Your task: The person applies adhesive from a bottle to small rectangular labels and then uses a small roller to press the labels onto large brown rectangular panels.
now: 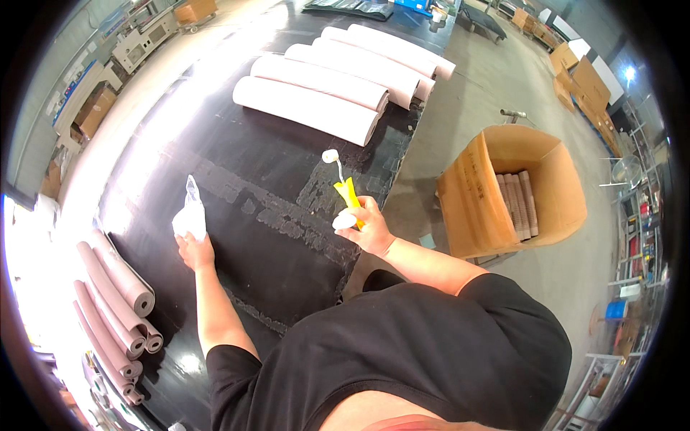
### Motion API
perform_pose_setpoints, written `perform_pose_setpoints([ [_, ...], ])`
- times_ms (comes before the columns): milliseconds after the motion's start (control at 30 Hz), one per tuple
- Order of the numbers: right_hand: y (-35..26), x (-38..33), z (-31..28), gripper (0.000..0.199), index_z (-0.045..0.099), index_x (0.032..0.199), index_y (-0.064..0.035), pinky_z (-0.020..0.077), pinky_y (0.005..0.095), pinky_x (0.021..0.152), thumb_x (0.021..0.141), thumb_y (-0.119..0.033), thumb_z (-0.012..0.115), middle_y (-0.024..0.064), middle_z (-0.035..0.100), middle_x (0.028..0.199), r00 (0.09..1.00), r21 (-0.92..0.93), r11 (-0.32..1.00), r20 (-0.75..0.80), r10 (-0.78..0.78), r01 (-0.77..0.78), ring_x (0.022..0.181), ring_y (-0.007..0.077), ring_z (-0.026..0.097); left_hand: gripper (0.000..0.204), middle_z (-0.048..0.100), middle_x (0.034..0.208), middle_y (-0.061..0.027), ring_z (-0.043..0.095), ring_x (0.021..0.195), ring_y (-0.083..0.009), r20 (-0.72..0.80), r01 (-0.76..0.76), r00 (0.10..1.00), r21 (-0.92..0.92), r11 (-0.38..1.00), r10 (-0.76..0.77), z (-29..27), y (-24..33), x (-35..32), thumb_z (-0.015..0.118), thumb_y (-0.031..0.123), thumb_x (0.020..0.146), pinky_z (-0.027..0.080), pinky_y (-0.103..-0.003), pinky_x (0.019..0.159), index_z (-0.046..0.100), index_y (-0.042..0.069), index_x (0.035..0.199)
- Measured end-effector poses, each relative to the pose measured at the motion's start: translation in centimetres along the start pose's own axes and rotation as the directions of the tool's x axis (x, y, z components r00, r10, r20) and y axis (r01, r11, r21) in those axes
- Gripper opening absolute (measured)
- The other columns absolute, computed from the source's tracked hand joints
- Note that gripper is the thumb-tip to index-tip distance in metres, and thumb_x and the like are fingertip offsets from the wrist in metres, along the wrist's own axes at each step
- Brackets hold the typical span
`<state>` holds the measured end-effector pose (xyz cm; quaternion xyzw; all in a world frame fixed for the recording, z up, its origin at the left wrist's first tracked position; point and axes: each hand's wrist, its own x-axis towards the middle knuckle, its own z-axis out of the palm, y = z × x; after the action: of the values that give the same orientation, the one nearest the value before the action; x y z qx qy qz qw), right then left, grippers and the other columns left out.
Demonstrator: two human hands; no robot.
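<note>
My left hand (195,250) is closed around a translucent white container (190,215) with a clear, narrow tip pointing up, probably a plastic squeeze bottle. It is held over the black-topped table (273,266). In my right hand (371,228) is a small paint roller (347,192) with a yellow handle, a bent wire and a short white roller head. A small white rounded piece (344,220) sits at the fingers of the same hand, its kind unclear. Both hands are raised, apart from each other.
Several pale rolled mats (309,108) lie across the table's far part. Thinner brownish rolls (115,273) lie at the left edge. To the right, an open cardboard box (460,205) holds several upright rolls (519,205). Shelving (632,280) lines the far right.
</note>
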<state>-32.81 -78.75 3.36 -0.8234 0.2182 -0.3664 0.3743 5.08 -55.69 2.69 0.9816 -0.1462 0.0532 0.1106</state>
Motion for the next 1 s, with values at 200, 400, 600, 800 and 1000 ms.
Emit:
perform_pose_setpoints([
  [200,4.9,3.0,-7.6,0.039,0.068,0.103,-0.0124,0.0459,0.0361,0.09,0.068,-0.015,0.086,0.013,0.049,0.114,0.995,0.037,0.999,-0.094,-0.015,0.019,0.103,0.0292,0.053,0.102,0.013,0.16,-0.0199,0.013,0.144,-0.0468,-0.021,0.041,0.999,0.283,0.958,-0.037,-3.2,11.0,-2.0,0.078,0.044,0.072,0.019,-0.061,0.113,0.026,0.008,0.152],
  [400,10.0,8.7,-16.1,0.035,0.069,0.099,-0.0109,0.0456,0.0375,0.092,0.068,-0.017,0.086,0.0156,0.049,0.116,0.993,-0.023,0.997,-0.083,-0.079,0.078,0.106,0.0305,0.054,0.083,0.039,0.145,-0.0286,0.035,0.136,-0.0405,-0.165,-0.466,0.883,-0.414,0.782,0.439,2.4,32.0,1.7,0.075,0.037,0.079,0.029,-0.045,0.114,0.039,-0.008,0.14],
  [600,15.0,11.8,-19.8,0.039,0.069,0.102,-0.0115,0.0457,0.0375,0.092,0.068,-0.017,0.087,0.0146,0.05,0.116,0.985,0.016,0.997,-0.152,-0.078,0.081,0.105,0.0302,0.054,0.13,0.008,0.158,-0.0283,0.012,0.145,-0.0464,0.42,0.311,0.892,-0.299,0.902,-0.168,4.4,53.1,-1.4,0.077,0.063,0.066,0.018,-0.047,0.119,0.009,-0.011,0.149],
  [800,14.8,14.0,-18.4,0.043,0.068,0.105,-0.0119,0.0465,0.0376,0.089,0.067,-0.015,0.087,0.0154,0.05,0.116,0.981,0.15,0.972,-0.093,-0.17,0.183,0.104,0.0314,0.054,0.12,-0.002,0.16,-0.0181,0.028,0.141,-0.0329,0.389,0.399,0.905,-0.646,0.651,-0.169,3.8,44.7,-1.8,0.084,0.026,0.067,0.041,-0.041,0.109,0.005,-0.003,0.152],
  [1000,14.8,15.3,-14.0,0.045,0.065,0.107,-0.0125,0.0463,0.0382,0.089,0.068,-0.014,0.087,0.0155,0.051,0.115,0.956,0.271,0.925,0.049,-0.289,0.265,0.105,0.0319,0.053,0.117,-0.004,0.161,-0.0147,0.043,0.131,-0.0329,0.345,0.288,0.938,-0.743,0.604,-0.024,0.2,31.2,-10.2,0.079,0.011,0.068,0.051,-0.04,0.096,0.001,0.003,0.154],
])
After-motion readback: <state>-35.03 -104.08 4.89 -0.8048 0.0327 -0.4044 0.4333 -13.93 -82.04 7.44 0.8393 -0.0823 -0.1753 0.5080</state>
